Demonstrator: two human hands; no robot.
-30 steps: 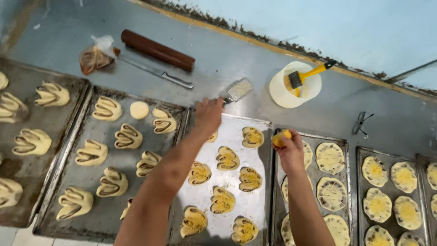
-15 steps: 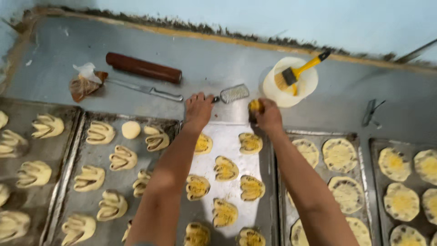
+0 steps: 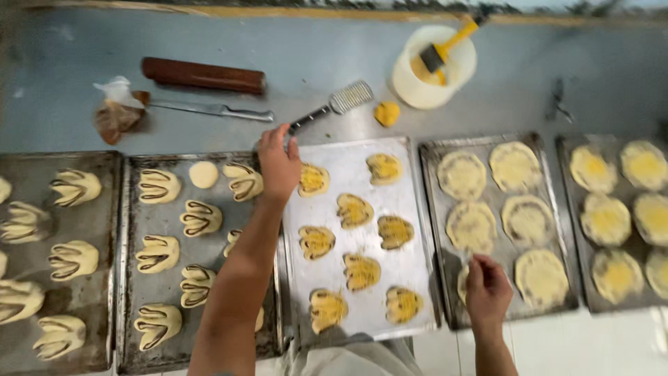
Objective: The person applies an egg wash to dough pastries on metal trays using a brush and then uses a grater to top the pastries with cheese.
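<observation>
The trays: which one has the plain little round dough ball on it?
The second tray from the left: a smooth round dough ball sits among its shell-shaped pastries.

Two bare forearms, sleeveless, ringless hands; light grey garment at the waist.

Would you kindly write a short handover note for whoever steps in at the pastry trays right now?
Left hand: open, fingers at the handle end of the metal scraper by the top-left corner of the middle tray.
Right hand: on the bottom-left round pastry of the next tray, grip unclear.
A yellow dough lump lies on the counter by the white tub with brush.
Done: glazed shell pastries on the middle tray.
Left: pale shell pastries on the trays to the left.
</observation>
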